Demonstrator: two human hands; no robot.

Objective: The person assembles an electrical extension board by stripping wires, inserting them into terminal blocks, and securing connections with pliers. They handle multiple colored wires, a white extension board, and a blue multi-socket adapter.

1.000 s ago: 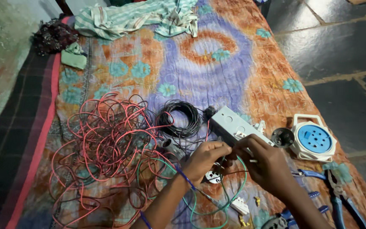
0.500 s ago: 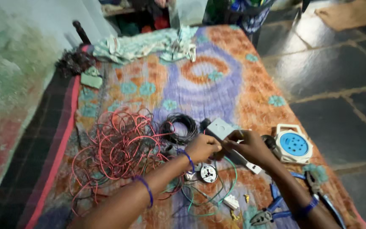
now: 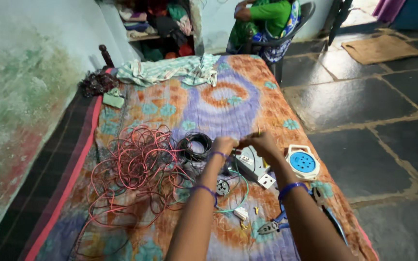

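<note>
Pinching thin wire (image 3: 259, 129), upright, left hand (image 3: 224, 144), right hand (image 3: 262, 143); fingers closed.

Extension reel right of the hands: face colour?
The extension reel has a blue round face in a white casing, clearest in the head view.

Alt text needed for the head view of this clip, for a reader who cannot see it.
Two bare hands, left hand and right hand, meet fingertip to fingertip, raised over a white switch box on a patterned bedspread. A red wire tangle and black wire coil lie left, a blue-faced extension reel and pliers right.
</note>
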